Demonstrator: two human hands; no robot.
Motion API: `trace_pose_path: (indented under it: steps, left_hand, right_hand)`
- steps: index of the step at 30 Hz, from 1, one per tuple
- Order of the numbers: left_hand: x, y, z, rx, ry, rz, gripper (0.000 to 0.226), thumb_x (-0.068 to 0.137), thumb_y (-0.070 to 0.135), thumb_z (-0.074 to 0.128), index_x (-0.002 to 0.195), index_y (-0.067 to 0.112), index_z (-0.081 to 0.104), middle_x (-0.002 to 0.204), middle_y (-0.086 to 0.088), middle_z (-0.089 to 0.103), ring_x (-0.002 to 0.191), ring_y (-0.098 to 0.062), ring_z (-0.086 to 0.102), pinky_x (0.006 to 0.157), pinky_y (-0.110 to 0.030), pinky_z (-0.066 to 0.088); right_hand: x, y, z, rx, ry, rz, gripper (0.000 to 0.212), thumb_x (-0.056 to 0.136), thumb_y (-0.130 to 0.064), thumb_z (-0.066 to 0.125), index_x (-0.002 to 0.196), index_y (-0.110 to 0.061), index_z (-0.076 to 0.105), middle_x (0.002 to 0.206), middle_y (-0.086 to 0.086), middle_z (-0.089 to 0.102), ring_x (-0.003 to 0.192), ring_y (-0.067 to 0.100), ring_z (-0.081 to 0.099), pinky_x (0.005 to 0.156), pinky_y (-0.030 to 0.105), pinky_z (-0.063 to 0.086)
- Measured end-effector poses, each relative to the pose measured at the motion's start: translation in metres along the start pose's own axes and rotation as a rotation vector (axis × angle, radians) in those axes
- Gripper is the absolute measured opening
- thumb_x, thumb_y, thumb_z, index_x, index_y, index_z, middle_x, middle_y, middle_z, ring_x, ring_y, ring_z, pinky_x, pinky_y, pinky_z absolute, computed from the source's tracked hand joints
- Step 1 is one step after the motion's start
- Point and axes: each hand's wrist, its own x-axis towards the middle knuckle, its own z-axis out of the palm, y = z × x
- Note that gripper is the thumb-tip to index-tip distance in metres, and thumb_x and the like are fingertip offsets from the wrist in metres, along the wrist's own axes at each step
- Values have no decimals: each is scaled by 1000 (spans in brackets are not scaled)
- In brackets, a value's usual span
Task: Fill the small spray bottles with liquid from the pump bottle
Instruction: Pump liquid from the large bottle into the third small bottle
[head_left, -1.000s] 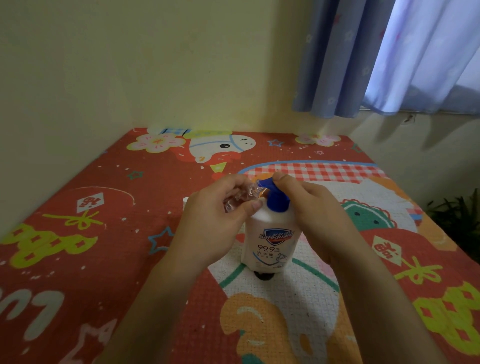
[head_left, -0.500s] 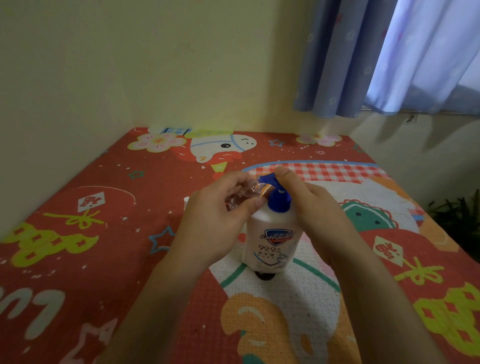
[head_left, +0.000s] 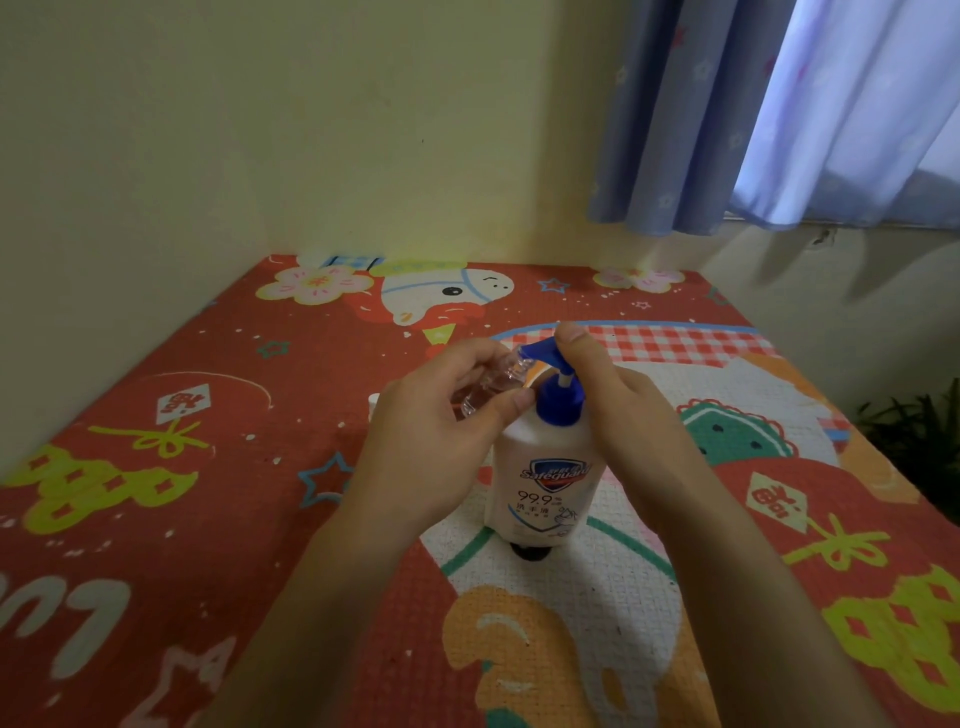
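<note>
Red cartoon-printed foam mat (head_left: 156, 519): work surface. White plastic pump bottle with blue pump head (head_left: 545, 483) stands upright at centre so its nozzle overhangs toward 10 o'clock. Right hand (head_left: 618, 405), at 2 o'clock, rests straight fingertips on the pump head, apparently to press. Left hand (head_left: 441, 441), at 9 o'clock, pinches the small clear plastic spray bottle (head_left: 493, 384), mouth tilted up against the nozzle to catch liquid.

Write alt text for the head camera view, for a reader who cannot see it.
A person's left hand holds a small clear spray bottle at the blue nozzle of a white pump bottle, while the right hand rests a finger on the pump head. The pump bottle stands upright on a red cartoon-print mat in a room corner.
</note>
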Motion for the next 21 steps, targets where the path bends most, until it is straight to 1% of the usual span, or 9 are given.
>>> trace_pose_path:
  steps: [3,7,9,13,16,21]
  left_hand:
    - [1,-1,0,1,-1,6,24,90,25,74,102,43,64,101,23,72,100,6,67,91,-32,55]
    - [1,-1,0,4,-1,16,29,90,24,74,99,48,62,101,25,72,99,7,66,88,-27,55]
    - [0,-1,0,4,-7,15,31,90,23,74,98,50,61,101,26,71,99,7,66,88,-27,55]
    - [1,-3,0,11,-10,-3,30,89,24,74,101,48,62,101,23,73,101,8,66,92,-30,55]
    - [1,-5,-1,10,-6,-14,30,88,25,75,104,47,62,105,21,73,105,7,65,93,-28,53]
    - [1,-5,-1,13,-11,-7,33,88,23,76,99,50,62,101,23,73,101,8,66,89,-25,54]
  right_hand:
    - [1,1,-1,0,-5,12,57,85,-73,46,83,-27,79,87,-3,78,90,18,71,95,46,52]
    - [2,2,-3,9,-23,21,54,84,-71,47,89,-28,79,91,-5,78,92,16,71,96,46,52]
    - [2,2,-3,11,-19,21,50,85,-69,48,88,-29,79,93,-4,77,93,16,71,97,47,52]
    - [1,1,-3,4,-12,11,48,89,-64,49,82,-27,79,88,1,78,92,24,71,97,51,51]
    - [1,0,-4,-14,-25,3,51,93,-62,48,86,-21,79,90,1,78,92,25,72,96,50,51]
    - [2,2,-6,-27,-33,-1,50,93,-59,48,90,-20,79,90,0,78,89,21,73,93,46,53]
